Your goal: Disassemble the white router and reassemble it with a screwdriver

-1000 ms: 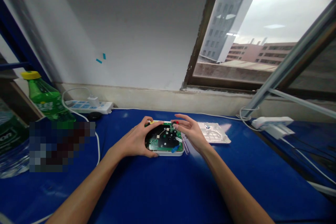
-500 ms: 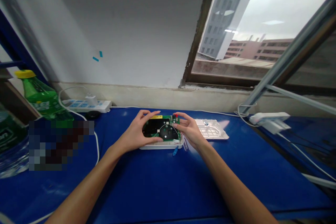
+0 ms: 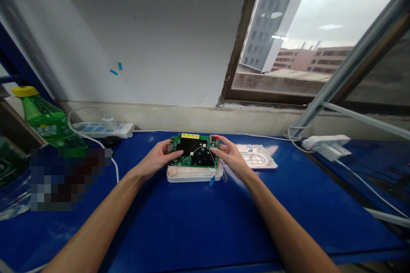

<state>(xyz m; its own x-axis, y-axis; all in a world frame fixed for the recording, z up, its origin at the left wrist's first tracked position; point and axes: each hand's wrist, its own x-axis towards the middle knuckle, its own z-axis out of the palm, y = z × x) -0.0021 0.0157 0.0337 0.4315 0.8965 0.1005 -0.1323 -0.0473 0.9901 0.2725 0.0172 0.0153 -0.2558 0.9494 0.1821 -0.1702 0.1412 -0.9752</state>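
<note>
A green circuit board with black areas, a yellow connector block and thin wires is held between my two hands. My left hand grips its left edge, thumb on top. My right hand grips the right edge near a small red part, thumb on the board's face. The board is over a white plastic casing, whose front part shows below it. A small blue item lies at the casing's front right corner, with a thin clear item beside it.
A white ribbed cover lies right of my right hand. Power strips are at the back left and right, with white cables. A green bottle stands at the left. The wall and window are behind the blue table.
The board has risen at its front edge, showing more of the white casing. My left hand has shifted from around the board's front to its left edge. The view has turned slightly.
</note>
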